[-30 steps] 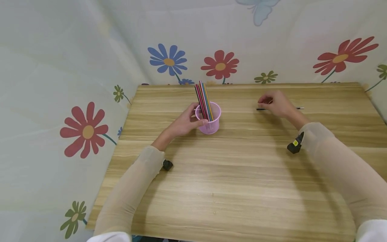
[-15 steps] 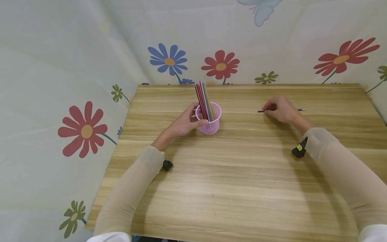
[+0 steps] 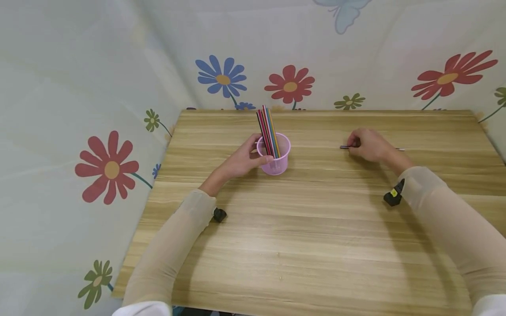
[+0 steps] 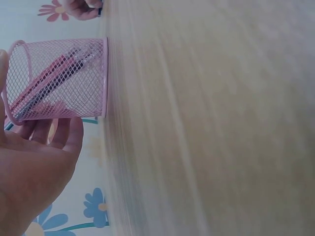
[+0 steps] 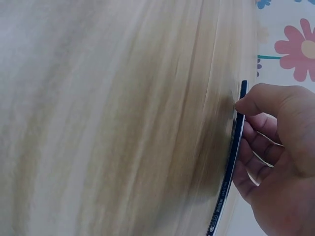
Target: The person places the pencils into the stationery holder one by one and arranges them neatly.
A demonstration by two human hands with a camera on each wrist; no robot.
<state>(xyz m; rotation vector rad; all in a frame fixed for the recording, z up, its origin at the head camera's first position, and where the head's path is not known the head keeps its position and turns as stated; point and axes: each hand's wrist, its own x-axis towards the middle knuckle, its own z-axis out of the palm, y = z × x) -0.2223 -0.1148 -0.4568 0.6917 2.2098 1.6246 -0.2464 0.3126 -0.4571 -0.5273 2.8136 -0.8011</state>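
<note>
My left hand (image 3: 242, 160) grips a pink mesh pencil cup (image 3: 277, 166) on its left side, thumb across the front and fingers behind. Inside the cup, several colored pencils (image 3: 268, 131) lean to the left, their upper parts above the rim. In the left wrist view the cup's mesh wall (image 4: 64, 78) shows the pencils slanting within. Further right, my right hand (image 3: 367, 145) pinches a dark pencil (image 5: 229, 169) near one end, between the thumb and fingers. That pencil lies along the tabletop, with small printed markings visible; the hand hides its middle in the head view.
Both hands work over a wood-grain table (image 3: 308, 228). A white cloth wall with printed flowers (image 3: 290, 85) stands behind the table and along its left side. A small black camera (image 3: 393, 197) sits at the right wrist, another black camera (image 3: 219, 214) at the left.
My right hand has come down onto the pencil, its thumb and fingers closing around it, and both have shifted slightly right and nearer. The left hand and cup have stayed in place.
</note>
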